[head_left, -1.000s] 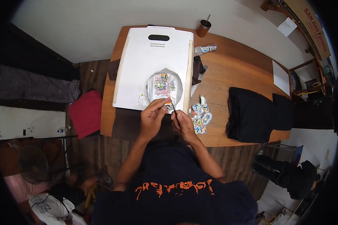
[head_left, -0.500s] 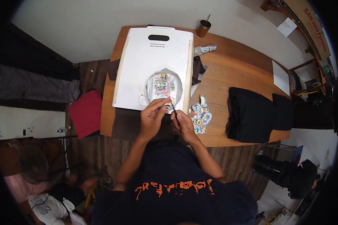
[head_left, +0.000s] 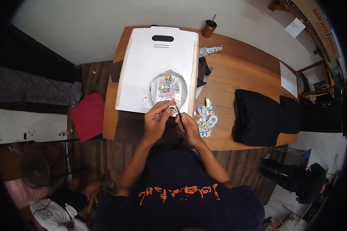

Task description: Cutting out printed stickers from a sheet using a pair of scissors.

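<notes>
My left hand (head_left: 157,121) is closed in a pinch at the lower edge of a round recess (head_left: 154,92) in a white panel (head_left: 146,69). Its fingertips hold the edge of a small colourful sticker (head_left: 173,110). From the right, my right hand (head_left: 189,129) grips a slim dark pointed tool (head_left: 179,112), its tip at the sticker; the exact kind of tool is too small to tell. Beyond my fingers, a printed sticker sheet (head_left: 166,85) lies in the recess. Several cut stickers (head_left: 207,120) are heaped on the table just right of my right hand.
The panel rests on a wooden table (head_left: 235,73). Folded black cloth (head_left: 256,117) lies on the right, and a brown cup (head_left: 209,29) stands at the back. A clear packet (head_left: 211,50) is beside the panel. Red cloth (head_left: 88,117) hangs at the left. Another person (head_left: 61,208) is at lower left.
</notes>
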Demonstrator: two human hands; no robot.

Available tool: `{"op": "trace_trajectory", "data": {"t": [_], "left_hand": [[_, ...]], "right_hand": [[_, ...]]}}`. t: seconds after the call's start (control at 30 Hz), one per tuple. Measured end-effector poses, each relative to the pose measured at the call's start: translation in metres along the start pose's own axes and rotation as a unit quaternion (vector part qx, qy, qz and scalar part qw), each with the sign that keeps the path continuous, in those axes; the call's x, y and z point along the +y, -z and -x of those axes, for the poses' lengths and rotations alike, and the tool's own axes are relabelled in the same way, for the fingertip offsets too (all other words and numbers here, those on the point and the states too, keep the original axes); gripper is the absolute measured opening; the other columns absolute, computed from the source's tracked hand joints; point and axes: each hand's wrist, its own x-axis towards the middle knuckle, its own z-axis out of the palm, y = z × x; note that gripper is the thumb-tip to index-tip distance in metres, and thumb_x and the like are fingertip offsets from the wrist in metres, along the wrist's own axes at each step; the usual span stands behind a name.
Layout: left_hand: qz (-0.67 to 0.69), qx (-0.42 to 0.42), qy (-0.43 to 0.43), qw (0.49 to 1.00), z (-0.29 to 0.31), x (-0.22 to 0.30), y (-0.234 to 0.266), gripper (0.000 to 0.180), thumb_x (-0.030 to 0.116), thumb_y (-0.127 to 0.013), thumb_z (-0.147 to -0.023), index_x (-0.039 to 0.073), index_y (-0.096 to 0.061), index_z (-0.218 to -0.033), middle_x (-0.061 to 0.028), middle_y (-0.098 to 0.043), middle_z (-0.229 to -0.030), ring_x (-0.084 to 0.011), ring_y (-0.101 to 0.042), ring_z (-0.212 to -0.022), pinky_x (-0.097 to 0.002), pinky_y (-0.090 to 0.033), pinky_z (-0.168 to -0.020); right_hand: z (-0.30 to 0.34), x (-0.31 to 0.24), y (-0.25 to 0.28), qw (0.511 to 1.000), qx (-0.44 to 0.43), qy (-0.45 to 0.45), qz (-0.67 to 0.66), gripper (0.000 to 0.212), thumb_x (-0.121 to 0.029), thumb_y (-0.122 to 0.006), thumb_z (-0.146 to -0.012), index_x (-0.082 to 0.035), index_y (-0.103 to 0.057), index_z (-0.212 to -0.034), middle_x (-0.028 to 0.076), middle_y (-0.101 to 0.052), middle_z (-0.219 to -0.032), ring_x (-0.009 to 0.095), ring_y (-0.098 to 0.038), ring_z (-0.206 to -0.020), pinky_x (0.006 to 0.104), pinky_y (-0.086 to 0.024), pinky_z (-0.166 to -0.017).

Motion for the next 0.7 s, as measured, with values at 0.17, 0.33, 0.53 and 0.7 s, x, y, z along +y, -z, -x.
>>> {"op": "trace_trajectory", "data": {"t": [0.17,0.33,0.53,0.7], "left_hand": [[-0.002,0.003,0.001,1.000,0.0001,-0.0014,0.0011,0.029,-0.003,-0.055,-0.098,-0.006,-0.063,-0.126,-0.0089,-0.060,-0.120,-0.0091,-0.058,-0.096,-0.0217,-0.048,-0.084],[-0.002,0.001,0.005,1.000,-0.0002,-0.0020,0.0012,0.029,-0.004,-0.055,-0.098,-0.006,-0.063,-0.126,-0.0090,-0.059,-0.120,-0.0094,-0.058,-0.096,-0.0220,-0.048,-0.084],[0.002,0.002,0.005,1.000,-0.0001,0.0003,0.0002,0.029,-0.004,-0.055,-0.098,-0.006,-0.063,-0.126,-0.0093,-0.059,-0.120,-0.0097,-0.059,-0.097,-0.0222,-0.048,-0.084],[-0.001,0.004,0.006,1.000,0.0002,-0.0017,0.0010,0.029,-0.004,-0.055,-0.098,-0.006,-0.063,-0.126,-0.0096,-0.059,-0.121,-0.0098,-0.059,-0.098,-0.0224,-0.048,-0.084]], "right_hand": [[-0.0001,-0.0016,-0.0008,1.000,0.001,-0.002,0.002,0.034,-0.035,-0.039,-0.108,-0.005,-0.053,-0.103,-0.006,-0.032,-0.057,0.004,-0.027,-0.045,0.0215,-0.023,-0.044],[-0.0001,0.0001,0.0000,1.000,0.002,-0.004,0.003,0.034,-0.035,-0.039,-0.108,-0.005,-0.053,-0.103,-0.006,-0.032,-0.056,0.004,-0.026,-0.045,0.0216,-0.023,-0.044],[0.0003,-0.0005,-0.0013,1.000,0.006,-0.003,0.005,0.034,-0.035,-0.038,-0.108,-0.005,-0.053,-0.103,-0.006,-0.031,-0.056,0.004,-0.026,-0.045,0.0217,-0.023,-0.044],[0.0006,0.0003,-0.0005,1.000,0.004,-0.003,0.007,0.034,-0.035,-0.038,-0.108,-0.005,-0.053,-0.103,-0.006,-0.031,-0.055,0.005,-0.026,-0.044,0.0218,-0.023,-0.044]]}}
